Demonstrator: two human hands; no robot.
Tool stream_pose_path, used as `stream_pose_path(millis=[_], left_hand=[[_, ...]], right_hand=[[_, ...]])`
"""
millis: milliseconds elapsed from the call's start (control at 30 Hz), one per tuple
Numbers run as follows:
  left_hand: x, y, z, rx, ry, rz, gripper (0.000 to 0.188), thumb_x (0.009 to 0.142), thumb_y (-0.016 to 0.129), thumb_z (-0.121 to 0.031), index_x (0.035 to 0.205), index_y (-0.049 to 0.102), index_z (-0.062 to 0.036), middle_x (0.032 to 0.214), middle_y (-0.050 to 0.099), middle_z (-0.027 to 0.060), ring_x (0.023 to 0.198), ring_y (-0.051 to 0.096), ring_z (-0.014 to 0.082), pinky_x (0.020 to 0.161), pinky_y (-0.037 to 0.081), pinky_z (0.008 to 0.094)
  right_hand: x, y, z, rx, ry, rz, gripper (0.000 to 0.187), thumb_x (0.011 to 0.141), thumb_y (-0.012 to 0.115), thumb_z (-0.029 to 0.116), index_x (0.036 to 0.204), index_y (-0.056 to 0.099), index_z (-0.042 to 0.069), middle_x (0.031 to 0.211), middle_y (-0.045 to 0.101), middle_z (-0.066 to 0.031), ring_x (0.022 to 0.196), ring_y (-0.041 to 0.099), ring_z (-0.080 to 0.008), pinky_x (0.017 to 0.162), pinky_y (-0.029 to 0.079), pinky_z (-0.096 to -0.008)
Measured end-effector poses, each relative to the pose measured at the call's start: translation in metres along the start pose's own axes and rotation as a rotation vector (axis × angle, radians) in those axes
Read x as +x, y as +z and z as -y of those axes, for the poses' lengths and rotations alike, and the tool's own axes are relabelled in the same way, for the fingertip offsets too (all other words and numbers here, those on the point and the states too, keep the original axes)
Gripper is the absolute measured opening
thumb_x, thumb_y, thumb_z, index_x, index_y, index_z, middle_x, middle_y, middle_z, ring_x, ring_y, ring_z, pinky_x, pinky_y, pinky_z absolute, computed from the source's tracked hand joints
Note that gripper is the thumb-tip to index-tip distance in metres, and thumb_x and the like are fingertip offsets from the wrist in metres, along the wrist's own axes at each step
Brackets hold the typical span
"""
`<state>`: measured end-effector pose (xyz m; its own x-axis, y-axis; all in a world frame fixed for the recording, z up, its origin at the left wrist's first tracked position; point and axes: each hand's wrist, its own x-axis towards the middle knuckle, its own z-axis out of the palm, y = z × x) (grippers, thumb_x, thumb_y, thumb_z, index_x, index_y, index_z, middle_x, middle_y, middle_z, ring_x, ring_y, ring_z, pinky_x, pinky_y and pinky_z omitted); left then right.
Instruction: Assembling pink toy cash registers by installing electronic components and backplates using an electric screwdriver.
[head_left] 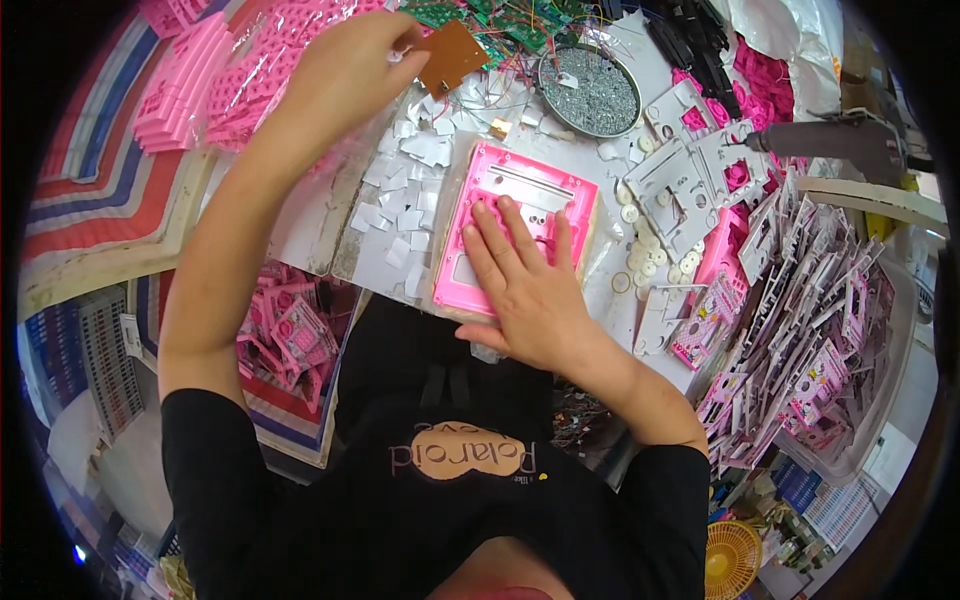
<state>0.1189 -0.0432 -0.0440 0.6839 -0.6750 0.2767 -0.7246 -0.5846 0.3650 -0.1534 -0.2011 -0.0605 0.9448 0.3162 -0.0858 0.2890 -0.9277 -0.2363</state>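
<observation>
My left hand [350, 68] reaches to the far side of the table, thumb and fingers pinching the edge of a brown circuit board [452, 60]. Wires trail around that board, and green circuit boards [525, 22] lie just beyond it. With fingers spread, my right hand [530, 285] rests flat on a pink plastic casing [487, 165] in front of me. A silver metal plate [530, 190] sits inside the casing, partly covered by my fingers. Beneath the casing is a pale block [440, 235], mostly hidden.
Small white pieces [400, 200] are scattered left of the casing. A round dish [590, 90] of small metal parts stands beyond it. White discs [640, 250] and grey plates [675, 180] lie right, beside a power screwdriver [830, 140] and a full plastic bin [890, 370]. Pink parts [185, 85] pile far left.
</observation>
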Motion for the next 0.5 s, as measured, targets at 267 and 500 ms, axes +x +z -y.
stream_pose_path(millis=[267, 500], left_hand=[[0.057, 0.031, -0.01, 0.269, -0.167, 0.36, 0.021, 0.092, 0.07, -0.021, 0.102, 0.067, -0.002, 0.092, 0.069, 0.009, 0.083, 0.065, 0.0171, 0.074, 0.05, 0.0311], [0.02, -0.021, 0.018, -0.66, -0.144, -0.221, 0.027, 0.097, 0.067, -0.025, 0.103, 0.067, 0.0013, 0.091, 0.071, 0.006, 0.085, 0.067, 0.0141, 0.076, 0.05, 0.0296]], right_hand=[[-0.003, -0.002, -0.007, 0.05, -0.023, -0.017, 0.098, 0.082, 0.068, 0.063, 0.152, 0.04, 0.001, 0.163, 0.029, -0.0174, 0.153, 0.021, -0.0381, 0.113, 0.021, -0.0726], [-0.005, -0.023, -0.034, 0.413, -0.119, -0.417, 0.058, 0.082, 0.078, 0.034, 0.13, 0.062, 0.005, 0.139, 0.056, -0.016, 0.126, 0.052, -0.0363, 0.103, 0.041, -0.0555]])
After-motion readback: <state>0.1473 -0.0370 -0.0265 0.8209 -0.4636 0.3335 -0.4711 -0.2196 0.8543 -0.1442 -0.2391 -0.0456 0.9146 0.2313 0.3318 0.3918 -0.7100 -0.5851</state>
